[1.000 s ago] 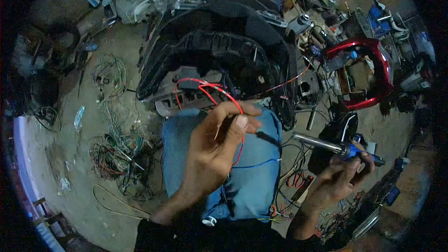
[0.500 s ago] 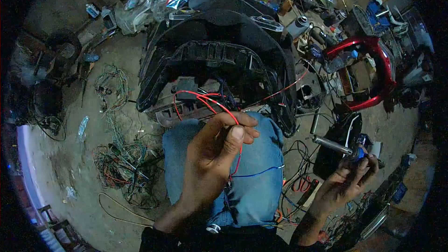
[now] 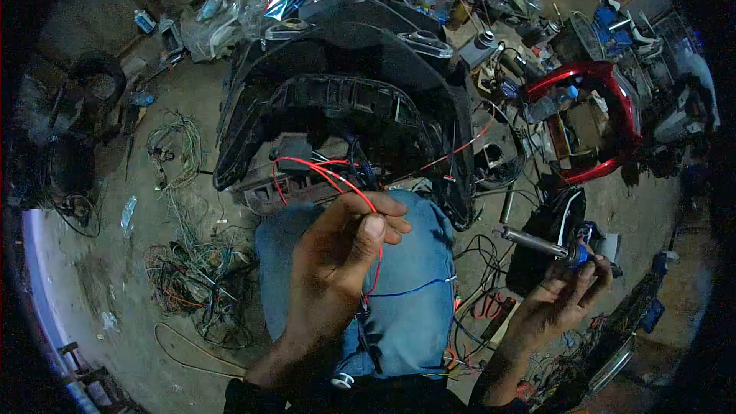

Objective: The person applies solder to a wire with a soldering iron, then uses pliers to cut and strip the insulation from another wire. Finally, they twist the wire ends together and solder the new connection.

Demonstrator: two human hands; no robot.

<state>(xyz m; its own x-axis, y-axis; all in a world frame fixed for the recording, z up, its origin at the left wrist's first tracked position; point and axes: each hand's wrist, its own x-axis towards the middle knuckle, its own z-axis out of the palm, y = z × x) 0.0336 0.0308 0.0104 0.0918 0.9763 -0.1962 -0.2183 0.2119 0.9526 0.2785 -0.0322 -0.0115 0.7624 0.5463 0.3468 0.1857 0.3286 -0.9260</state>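
Observation:
My left hand is raised over my knee in blue jeans, its thumb and fingers pinched on thin red wires that run up into the black plastic scooter body panel. A red strand hangs down from the hand, and a blue wire crosses the knee. My right hand is low at the right, closed around the blue handle of a soldering iron whose metal barrel points left. The iron's tip is well apart from the wires.
A red scooter panel lies at the right among tools and bottles. Tangled wire bundles sprawl on the dirt floor at the left. Plastic bags and clutter sit behind the black panel. Red-handled pliers lie near my knee.
My left hand has dropped slightly with the red wires and the black lead it held earlier is gone from view. The soldering iron in my right hand has shifted a little right.

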